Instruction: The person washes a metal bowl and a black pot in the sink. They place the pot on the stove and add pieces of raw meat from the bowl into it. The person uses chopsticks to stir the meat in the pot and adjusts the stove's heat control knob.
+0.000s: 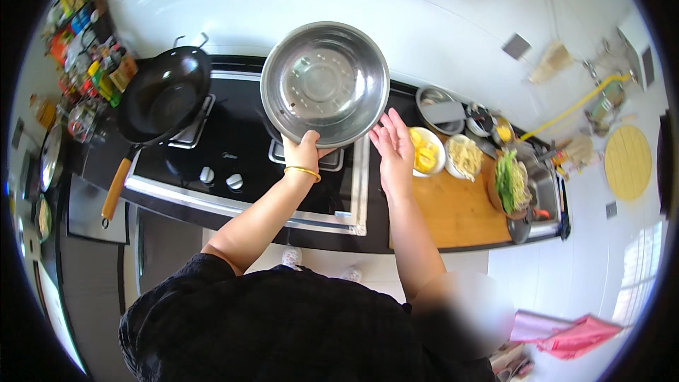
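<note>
A shiny stainless steel basin (324, 78) is held up over the right side of the black gas stove (240, 141), its hollow facing me. My left hand (304, 152) grips its near rim, thumb on the inner side; a gold bracelet circles that wrist. Close to the basin's lower right edge, my right hand (394, 148) is open with fingers stretched out; whether a fingertip touches the rim is hard to make out. On the left burner rests a dark wok (166, 95) with a wooden handle. The basin hides most of the right burner.
Right of the stove, a wooden cutting board (449, 219) lies by a bowl of yellow pieces (426, 152), a bowl of pale shreds (464, 158) and a bowl of green vegetables (511, 184). Beyond is a sink (541, 187). Bottles (102, 81) crowd the far left corner.
</note>
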`<state>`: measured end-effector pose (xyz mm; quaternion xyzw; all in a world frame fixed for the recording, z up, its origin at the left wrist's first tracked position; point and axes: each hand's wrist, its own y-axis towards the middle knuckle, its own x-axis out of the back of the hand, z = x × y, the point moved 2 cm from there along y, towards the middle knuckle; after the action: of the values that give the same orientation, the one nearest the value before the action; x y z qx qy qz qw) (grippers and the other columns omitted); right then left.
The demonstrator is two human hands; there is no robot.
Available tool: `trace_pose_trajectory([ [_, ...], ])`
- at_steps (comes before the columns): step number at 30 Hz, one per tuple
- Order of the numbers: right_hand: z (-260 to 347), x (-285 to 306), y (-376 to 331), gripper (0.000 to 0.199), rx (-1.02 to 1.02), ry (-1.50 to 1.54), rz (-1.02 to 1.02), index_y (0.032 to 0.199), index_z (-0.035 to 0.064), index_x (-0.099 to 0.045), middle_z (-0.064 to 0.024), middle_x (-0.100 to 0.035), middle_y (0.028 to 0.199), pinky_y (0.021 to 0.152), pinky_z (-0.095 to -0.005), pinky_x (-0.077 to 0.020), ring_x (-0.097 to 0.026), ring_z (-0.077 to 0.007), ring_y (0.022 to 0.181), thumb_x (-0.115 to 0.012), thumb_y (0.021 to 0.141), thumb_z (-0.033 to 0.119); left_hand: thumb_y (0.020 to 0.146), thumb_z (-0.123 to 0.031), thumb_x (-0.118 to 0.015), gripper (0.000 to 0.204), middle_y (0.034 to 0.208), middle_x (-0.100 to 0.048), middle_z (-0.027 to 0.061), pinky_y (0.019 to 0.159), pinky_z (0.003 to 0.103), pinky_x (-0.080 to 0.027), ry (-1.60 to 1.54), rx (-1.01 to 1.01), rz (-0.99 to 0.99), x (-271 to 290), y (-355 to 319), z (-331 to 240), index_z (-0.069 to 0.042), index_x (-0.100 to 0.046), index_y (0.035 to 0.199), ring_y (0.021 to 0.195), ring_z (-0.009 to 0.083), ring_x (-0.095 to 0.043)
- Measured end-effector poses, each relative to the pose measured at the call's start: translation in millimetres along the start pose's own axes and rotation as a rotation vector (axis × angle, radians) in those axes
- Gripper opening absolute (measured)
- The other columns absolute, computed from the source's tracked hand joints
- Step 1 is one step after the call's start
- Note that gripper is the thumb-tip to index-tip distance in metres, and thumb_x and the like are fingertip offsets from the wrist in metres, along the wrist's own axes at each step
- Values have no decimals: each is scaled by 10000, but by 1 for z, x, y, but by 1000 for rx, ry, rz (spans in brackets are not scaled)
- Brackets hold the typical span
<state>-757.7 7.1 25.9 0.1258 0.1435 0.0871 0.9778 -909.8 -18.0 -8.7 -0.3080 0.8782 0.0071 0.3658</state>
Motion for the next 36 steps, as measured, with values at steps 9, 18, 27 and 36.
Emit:
trace_pose_trajectory([
  [9, 99, 176, -103, 432, 84, -47, -489, 1226, 32, -316, -113, -350, 1254, 931, -316, -303, -329, -193, 1164, -484, 839, 125, 722, 63, -378, 435, 1012, -477, 180, 576, 342, -558, 59, 265, 365, -96, -153, 112, 9, -268, 1140, 795, 292, -579],
  [18, 227, 379, -282, 223, 333, -1388, -539, 910, 28, -535, -120, -541, 882, 669, -336, -423, -518, -282, 796, -576, 693, 61, 696, 49, -413, 456, 985, -505, 137, 549, 338, -550, 257, 702, 724, -177, -393, 309, -33, -317, 1134, 769, 263, -589],
  [27, 245, 515, -372, 148, -137, -1698, -608, 806, 28, -577, -124, -544, 799, 620, -358, -453, -552, -293, 703, -570, 663, 65, 706, 14, -487, 496, 1042, -480, 118, 561, 316, -546, 400, 592, 1306, -216, -555, 406, -65, -318, 1165, 852, 230, -559],
  [36, 243, 556, -526, 83, -713, -1811, -959, 662, 31, -595, -134, -569, 678, 570, -319, -472, -585, -245, 655, -534, 610, 54, 666, -17, -486, 470, 956, -475, 135, 620, 338, -522, 833, 886, 2064, -193, -660, 451, -23, -323, 1106, 825, 238, -534],
])
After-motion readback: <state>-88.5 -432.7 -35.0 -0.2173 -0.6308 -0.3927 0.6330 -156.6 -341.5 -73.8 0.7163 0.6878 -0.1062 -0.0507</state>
